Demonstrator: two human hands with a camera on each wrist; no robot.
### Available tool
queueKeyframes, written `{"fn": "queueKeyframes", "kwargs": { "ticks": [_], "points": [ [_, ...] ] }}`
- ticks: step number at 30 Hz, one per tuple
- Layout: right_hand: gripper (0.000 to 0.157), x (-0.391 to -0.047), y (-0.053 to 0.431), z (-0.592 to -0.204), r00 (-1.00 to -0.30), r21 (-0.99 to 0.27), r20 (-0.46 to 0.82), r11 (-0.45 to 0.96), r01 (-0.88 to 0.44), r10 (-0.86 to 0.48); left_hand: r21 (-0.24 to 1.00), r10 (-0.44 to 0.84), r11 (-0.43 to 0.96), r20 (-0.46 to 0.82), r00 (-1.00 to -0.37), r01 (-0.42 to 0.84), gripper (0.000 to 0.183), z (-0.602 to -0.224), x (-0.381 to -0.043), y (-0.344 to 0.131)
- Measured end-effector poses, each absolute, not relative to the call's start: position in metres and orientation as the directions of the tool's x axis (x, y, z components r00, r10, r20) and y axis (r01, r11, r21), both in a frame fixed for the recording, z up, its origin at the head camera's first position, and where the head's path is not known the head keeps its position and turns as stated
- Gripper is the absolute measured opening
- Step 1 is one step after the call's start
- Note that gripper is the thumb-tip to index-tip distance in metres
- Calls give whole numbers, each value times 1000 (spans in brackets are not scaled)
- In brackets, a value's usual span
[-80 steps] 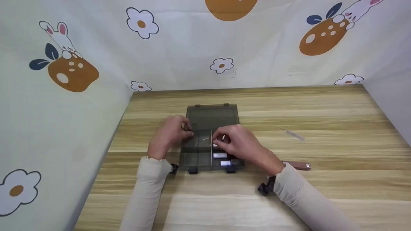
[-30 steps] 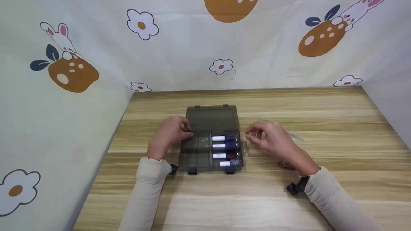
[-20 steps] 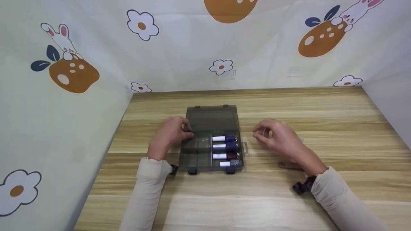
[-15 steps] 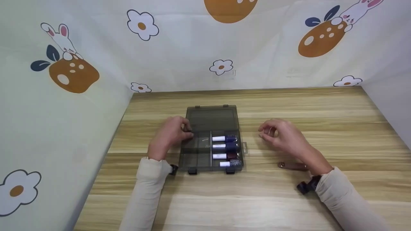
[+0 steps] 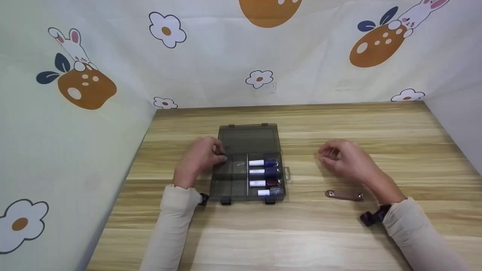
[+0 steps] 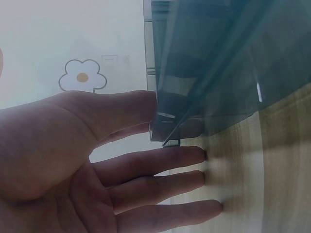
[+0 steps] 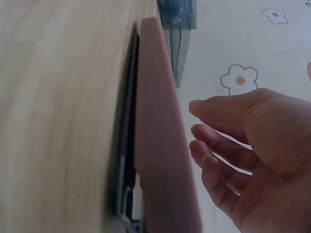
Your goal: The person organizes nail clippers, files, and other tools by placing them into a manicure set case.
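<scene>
A dark see-through compartment box (image 5: 229,188) lies with its lid (image 5: 248,138) folded back. Several nail polish bottles (image 5: 271,171) with white caps lie on their sides in its right section. My left hand (image 5: 199,160) pinches the box's left wall between thumb and forefinger; in the left wrist view the other fingers (image 6: 160,189) stay straight below it. My right hand (image 5: 350,160) hovers right of the box, fingers loosely curled with nothing visible between them. A slim pink-brown tool (image 5: 344,195) with metal ends lies below it, large in the right wrist view.
Wood-grain table (image 5: 271,237) stretches around the box. Printed cloth walls (image 5: 211,56) stand at the back and sides. A small clear hanging tab (image 5: 287,173) juts from the box's right side.
My right hand has left the bottles and moved right, past the box's edge. It now covers where a pale strip lay on the table. My left hand keeps its place.
</scene>
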State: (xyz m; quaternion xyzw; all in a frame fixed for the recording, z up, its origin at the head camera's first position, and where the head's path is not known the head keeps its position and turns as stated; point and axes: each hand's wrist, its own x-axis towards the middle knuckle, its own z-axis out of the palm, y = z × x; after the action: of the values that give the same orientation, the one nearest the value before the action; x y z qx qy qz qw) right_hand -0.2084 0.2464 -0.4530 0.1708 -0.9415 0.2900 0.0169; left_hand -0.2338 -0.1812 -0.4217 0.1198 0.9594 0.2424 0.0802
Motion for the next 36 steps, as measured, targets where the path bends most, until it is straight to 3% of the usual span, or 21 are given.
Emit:
{"fn": "queueKeyframes", "kwargs": {
  "ticks": [36],
  "points": [
    [25,-213,295,-451,-958,-513,-14,824,-240,-287,467,278,858,-73,-958,213,11,-420,-232,-182]
  ]
}}
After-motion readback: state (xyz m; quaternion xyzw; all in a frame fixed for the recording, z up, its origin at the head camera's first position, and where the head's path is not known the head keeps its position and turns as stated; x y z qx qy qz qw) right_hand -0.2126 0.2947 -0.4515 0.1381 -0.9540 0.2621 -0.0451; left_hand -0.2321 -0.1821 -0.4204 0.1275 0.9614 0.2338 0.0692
